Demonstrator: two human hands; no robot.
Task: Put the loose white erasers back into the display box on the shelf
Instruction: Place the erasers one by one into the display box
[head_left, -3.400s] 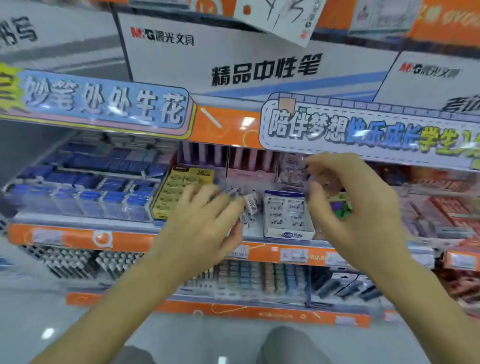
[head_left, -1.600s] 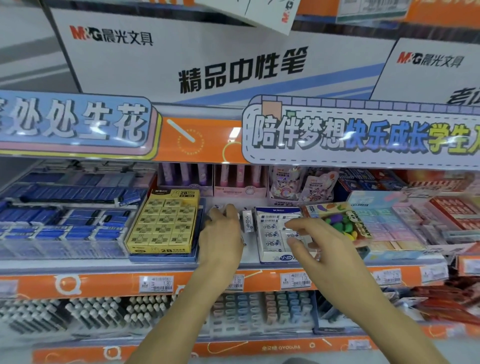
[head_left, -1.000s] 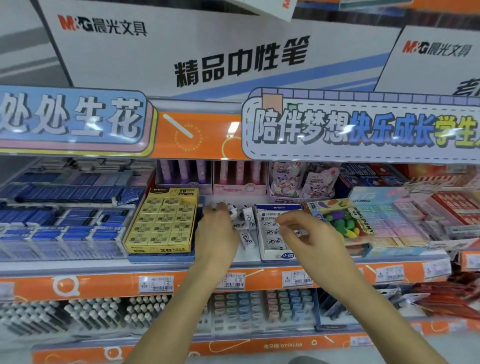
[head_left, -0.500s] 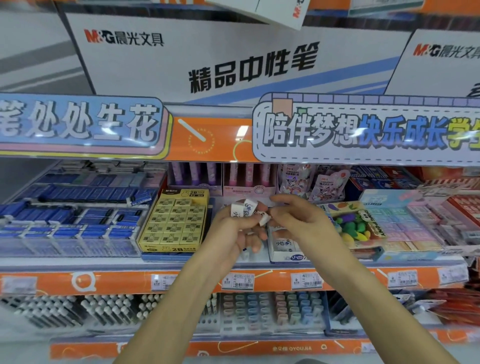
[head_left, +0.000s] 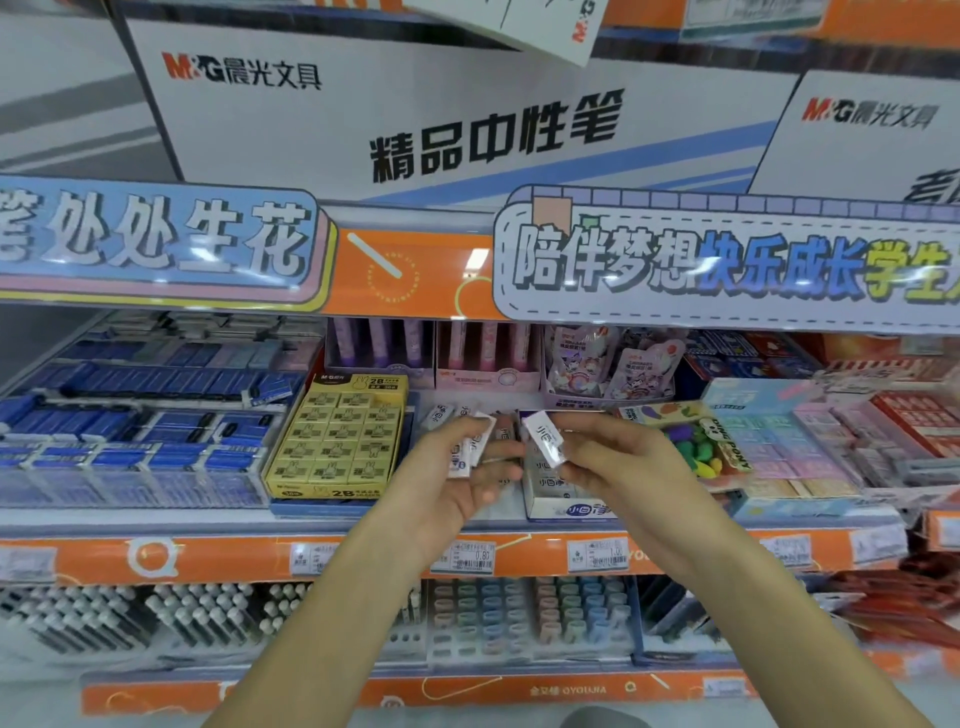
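Head view: a stationery shop shelf (head_left: 208, 519) with an orange price rail, a yellow box (head_left: 337, 441) at left and coloured erasers (head_left: 696, 447) at right. The white display box (head_left: 566, 493) sits between them, mostly hidden by the hands. Left hand (head_left: 457, 478) grips a few white printed erasers (head_left: 467, 447); right hand (head_left: 618, 457) pinches one eraser (head_left: 545, 439) above the box.

A yellow 2B eraser box (head_left: 337, 441) sits beside blue packs (head_left: 130, 447) on the shelf (head_left: 208, 558).
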